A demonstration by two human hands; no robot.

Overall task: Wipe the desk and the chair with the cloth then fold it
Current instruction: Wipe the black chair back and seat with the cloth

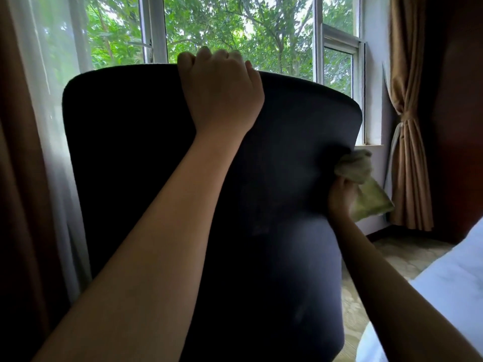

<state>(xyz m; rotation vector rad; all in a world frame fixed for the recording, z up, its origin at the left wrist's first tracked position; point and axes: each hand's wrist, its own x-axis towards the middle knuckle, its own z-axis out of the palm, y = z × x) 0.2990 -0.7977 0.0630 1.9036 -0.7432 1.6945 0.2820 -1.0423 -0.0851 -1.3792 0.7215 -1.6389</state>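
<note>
Where the brown curtain (15,178) hangs at the far left, a sheer white curtain (52,121) falls just beside it, partly behind the chair (130,165). The chair is dark and fills the middle of the view, its tall padded back turned toward the camera and its curved top edge rising in front of the window (235,30). The left hand (222,92) grips that top edge near its middle: the fingers (209,56) are curled over the far side and clamped on the chair, the thumb lying on the edge to their left. Green trees show through the panes, and one sash at the right stands open. At the right edge of the chair back, about halfway down, the right hand (339,197) holds the cloth (366,184). Its fingers are closed on the bunched green fabric, which touches the chair's side and sticks out above and to the right of the hand. Farther right a tan curtain (407,152) is tied back near the wall. A white bed (457,283) fills the lower right corner, with patterned floor (392,254) between it and the chair.
</note>
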